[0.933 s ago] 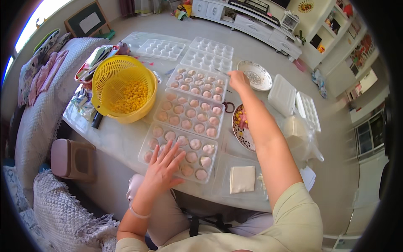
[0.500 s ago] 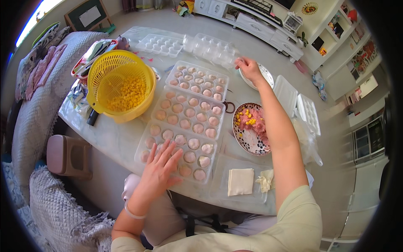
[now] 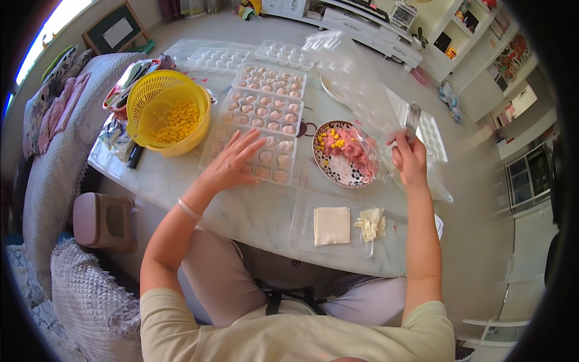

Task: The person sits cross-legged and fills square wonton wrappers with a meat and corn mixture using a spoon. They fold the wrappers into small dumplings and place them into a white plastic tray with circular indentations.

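My right hand (image 3: 410, 160) is closed on the near end of a clear plastic lid with bumps (image 3: 353, 75), raised and motion-blurred at the right. A shiny greyish strip (image 3: 413, 119) stands up by these fingers; I cannot make out what it is. Fingers spread, my left hand (image 3: 232, 160) is over the nearest tray (image 3: 292, 166). Dumplings (image 3: 275, 114) fill the cups of this tray and two more behind it. Right of them, a patterned bowl (image 3: 345, 179) holds pink minced meat (image 3: 360, 154) with corn kernels (image 3: 330, 142) on top.
Square wrappers (image 3: 332, 226) are stacked beside a crumpled wrapper piece (image 3: 370, 224) on a clear flat tray (image 3: 300, 232). A yellow colander (image 3: 142, 102) with corn (image 3: 181, 120) sits in a yellow basin at left. Unfilled trays (image 3: 217, 59) lie at the back. A plastic stool (image 3: 102, 220) stands left.
My right hand has come back from the far side of the table and lifted the clear lid off it. My left hand stays spread over the near tray. The whole view has shifted.
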Demonstrator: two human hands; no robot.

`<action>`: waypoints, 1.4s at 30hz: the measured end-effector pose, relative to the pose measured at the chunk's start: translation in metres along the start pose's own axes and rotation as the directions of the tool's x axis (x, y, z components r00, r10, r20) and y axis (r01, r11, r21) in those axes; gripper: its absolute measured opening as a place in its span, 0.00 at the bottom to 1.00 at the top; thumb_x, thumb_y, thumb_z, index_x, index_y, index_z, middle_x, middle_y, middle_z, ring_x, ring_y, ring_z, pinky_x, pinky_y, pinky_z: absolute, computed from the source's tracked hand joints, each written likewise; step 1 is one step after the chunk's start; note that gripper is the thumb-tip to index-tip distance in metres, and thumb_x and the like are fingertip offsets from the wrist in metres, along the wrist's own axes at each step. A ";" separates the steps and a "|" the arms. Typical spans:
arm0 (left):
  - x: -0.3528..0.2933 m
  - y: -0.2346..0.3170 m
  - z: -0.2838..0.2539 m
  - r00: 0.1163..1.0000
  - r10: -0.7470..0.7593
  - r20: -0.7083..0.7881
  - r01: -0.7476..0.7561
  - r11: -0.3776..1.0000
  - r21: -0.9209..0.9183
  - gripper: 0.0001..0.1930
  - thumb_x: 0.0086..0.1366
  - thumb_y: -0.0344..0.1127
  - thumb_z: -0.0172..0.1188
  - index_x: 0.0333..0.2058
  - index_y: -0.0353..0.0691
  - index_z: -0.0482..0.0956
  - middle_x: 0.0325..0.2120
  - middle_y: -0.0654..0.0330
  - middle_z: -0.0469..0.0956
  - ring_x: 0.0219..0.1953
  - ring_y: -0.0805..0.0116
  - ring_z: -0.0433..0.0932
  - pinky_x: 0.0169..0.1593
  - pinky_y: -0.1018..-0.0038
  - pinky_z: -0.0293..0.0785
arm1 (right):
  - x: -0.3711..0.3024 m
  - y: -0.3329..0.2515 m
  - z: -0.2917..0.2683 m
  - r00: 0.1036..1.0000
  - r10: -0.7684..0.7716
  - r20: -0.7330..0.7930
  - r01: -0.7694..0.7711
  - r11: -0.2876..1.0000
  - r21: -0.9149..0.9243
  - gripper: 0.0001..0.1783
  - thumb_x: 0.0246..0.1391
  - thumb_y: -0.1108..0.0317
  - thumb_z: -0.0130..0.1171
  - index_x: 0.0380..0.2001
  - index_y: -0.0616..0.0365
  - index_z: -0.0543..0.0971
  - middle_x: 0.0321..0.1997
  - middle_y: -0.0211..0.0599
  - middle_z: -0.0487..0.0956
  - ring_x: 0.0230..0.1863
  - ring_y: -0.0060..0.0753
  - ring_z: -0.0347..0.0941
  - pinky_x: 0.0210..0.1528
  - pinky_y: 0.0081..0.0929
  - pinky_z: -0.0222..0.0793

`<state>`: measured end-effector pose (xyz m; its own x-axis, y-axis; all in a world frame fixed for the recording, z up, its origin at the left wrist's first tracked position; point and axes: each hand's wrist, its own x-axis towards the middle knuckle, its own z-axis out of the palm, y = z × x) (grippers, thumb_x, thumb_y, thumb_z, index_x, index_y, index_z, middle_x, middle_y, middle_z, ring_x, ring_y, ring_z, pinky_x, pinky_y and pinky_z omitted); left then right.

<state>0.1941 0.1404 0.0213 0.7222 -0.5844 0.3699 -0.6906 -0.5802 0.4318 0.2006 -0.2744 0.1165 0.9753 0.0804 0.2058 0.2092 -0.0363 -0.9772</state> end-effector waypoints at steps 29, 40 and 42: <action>-0.084 0.109 -0.015 0.882 -0.366 -0.297 0.042 0.688 -0.725 0.20 0.60 0.20 0.52 0.53 0.31 0.72 0.55 0.50 0.69 0.58 0.60 0.70 0.61 0.67 0.64 | -0.174 0.067 0.110 0.992 0.077 0.098 0.009 0.738 -0.675 0.09 0.46 0.68 0.66 0.33 0.54 0.80 0.32 0.39 0.77 0.31 0.45 0.76 0.33 0.37 0.72; -0.050 0.174 0.059 0.932 -0.354 0.073 0.124 0.124 -0.985 0.17 0.67 0.25 0.51 0.54 0.29 0.67 0.50 0.52 0.72 0.55 0.60 0.72 0.59 0.67 0.67 | -0.168 0.083 0.096 0.971 0.237 0.018 -0.204 0.873 -0.444 0.08 0.51 0.68 0.62 0.27 0.63 0.79 0.26 0.39 0.76 0.27 0.31 0.73 0.30 0.29 0.67; -0.040 0.179 0.082 0.891 -0.417 0.179 0.203 0.014 -0.979 0.17 0.68 0.28 0.51 0.54 0.28 0.66 0.50 0.52 0.73 0.54 0.60 0.73 0.59 0.68 0.67 | -0.165 0.088 0.086 0.956 0.292 0.016 -0.272 0.908 -0.319 0.08 0.54 0.67 0.61 0.28 0.62 0.79 0.26 0.32 0.75 0.28 0.22 0.68 0.31 0.24 0.65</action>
<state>0.0384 0.0133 0.0164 0.9250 -0.3800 0.0025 0.1737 0.4288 0.8866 0.0523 -0.2056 -0.0074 0.9925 0.0826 -0.0898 -0.0528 -0.3728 -0.9264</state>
